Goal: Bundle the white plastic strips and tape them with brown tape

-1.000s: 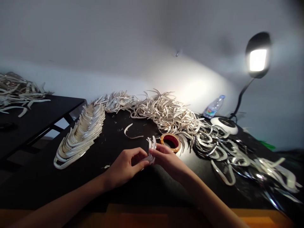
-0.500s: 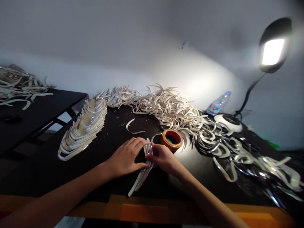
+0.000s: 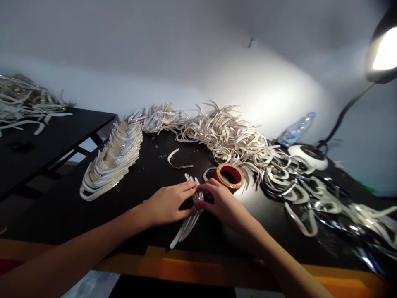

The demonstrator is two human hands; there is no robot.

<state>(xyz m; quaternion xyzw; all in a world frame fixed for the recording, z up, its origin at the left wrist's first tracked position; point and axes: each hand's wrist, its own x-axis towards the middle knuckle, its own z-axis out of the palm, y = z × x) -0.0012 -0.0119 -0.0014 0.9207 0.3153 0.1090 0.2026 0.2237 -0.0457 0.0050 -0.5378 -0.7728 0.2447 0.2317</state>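
Observation:
A small bundle of curved white strips (image 3: 189, 221) lies on the black table (image 3: 149, 182) between my hands. My left hand (image 3: 169, 203) rests on its left side, fingers stretched along the strips and thumb under them. My right hand (image 3: 221, 203) pinches the bundle's upper part from the right with closed fingers. Just beyond my right hand sits an orange roll of tape (image 3: 230, 176).
A neat row of stacked white strips (image 3: 113, 159) lies at the left. A loose heap of strips (image 3: 223, 136) runs along the back, shiny curved pieces (image 3: 294, 186) at the right. A water bottle (image 3: 296, 130), a lamp base (image 3: 308, 155) and a second black table (image 3: 37, 140) stand around.
The bundle, held upright a second ago, now lies flat on the table. Both hands have come down with it and press on it. The view has shifted slightly.

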